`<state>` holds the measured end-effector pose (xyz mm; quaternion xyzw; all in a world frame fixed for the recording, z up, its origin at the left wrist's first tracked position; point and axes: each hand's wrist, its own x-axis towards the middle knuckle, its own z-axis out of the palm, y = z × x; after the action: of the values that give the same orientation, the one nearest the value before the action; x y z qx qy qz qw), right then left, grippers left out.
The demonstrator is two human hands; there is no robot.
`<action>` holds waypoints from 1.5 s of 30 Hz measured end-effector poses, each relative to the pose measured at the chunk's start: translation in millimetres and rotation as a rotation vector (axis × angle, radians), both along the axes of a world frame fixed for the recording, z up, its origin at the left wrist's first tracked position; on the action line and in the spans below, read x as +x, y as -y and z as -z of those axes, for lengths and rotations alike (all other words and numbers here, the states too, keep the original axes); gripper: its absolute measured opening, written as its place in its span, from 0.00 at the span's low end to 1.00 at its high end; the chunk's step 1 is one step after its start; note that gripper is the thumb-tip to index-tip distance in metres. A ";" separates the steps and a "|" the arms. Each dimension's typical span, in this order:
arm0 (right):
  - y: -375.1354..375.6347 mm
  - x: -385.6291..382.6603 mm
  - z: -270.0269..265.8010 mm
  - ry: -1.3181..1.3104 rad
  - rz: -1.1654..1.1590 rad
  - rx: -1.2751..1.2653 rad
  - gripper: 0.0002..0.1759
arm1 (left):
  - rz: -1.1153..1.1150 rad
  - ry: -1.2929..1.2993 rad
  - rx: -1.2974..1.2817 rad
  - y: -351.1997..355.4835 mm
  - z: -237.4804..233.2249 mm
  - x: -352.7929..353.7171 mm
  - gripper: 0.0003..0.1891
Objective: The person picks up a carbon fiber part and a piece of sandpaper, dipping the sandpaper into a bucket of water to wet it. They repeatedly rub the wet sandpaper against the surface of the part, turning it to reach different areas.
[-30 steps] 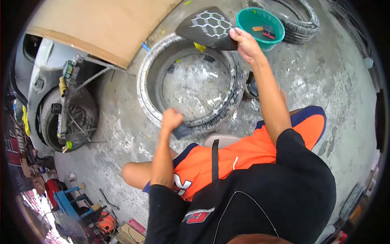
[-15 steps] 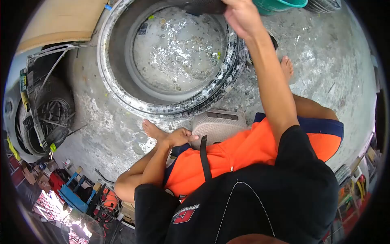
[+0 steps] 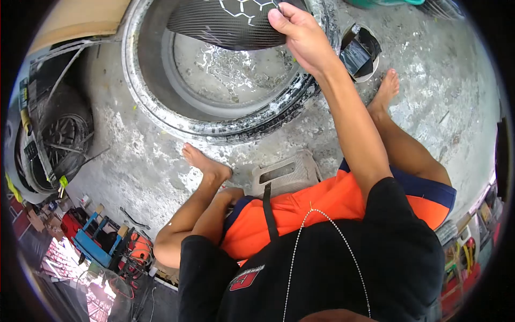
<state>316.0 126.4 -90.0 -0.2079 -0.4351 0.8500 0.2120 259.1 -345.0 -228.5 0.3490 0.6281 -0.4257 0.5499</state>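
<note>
My right hand pinches the edge of a dark carbon-fibre-patterned panel between thumb and fingers. White hexagon-like lines mark the panel's upper part, which runs out of view at the top. It hangs over a large round tub with a thick rim like a tyre's, where shallow, shiny liquid lies on the bottom. My left hand rests by my left knee, next to the orange shorts, its fingers mostly hidden. Under me stands a beige plastic stool with a slot in its top.
A white bucket with dark items stands right of the tub, and a green basin is at the top edge. Left are a wheel and a tan board. Tools and a blue frame lie lower left. The concrete floor is stained.
My right hand has come down and slightly left, bringing more of the panel into view over the tub. My left hand has drawn back from the stool to my knee.
</note>
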 end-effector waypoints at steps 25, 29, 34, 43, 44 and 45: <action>33.7 130.1 -45.6 0.185 -0.226 0.286 0.15 | -0.466 -0.086 1.388 -168.8 -125.8 21.1 0.27; 64.2 107.6 -52.5 0.161 -0.253 0.385 0.13 | -0.825 -0.017 1.341 -117.9 -135.8 18.3 0.27; 132.7 71.6 -37.9 -0.122 -0.350 0.040 0.15 | -2.140 0.233 1.605 -114.7 -183.5 5.4 0.32; 18.6 122.8 -36.7 0.590 0.068 1.458 0.23 | -1.748 -0.051 1.802 -65.4 -289.0 -62.0 0.13; -8.2 145.4 -24.8 0.754 0.012 1.436 0.24 | -1.624 -0.128 1.853 -55.7 -302.9 -70.1 0.11; -26.8 167.6 -11.9 0.938 -0.142 1.479 0.24 | -1.486 -0.067 1.885 -45.3 -320.0 -78.5 0.11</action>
<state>483.6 153.1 -78.2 -0.3176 -0.9285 0.1885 0.0383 180.6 -299.7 91.5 0.1552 0.7545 0.6138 0.1729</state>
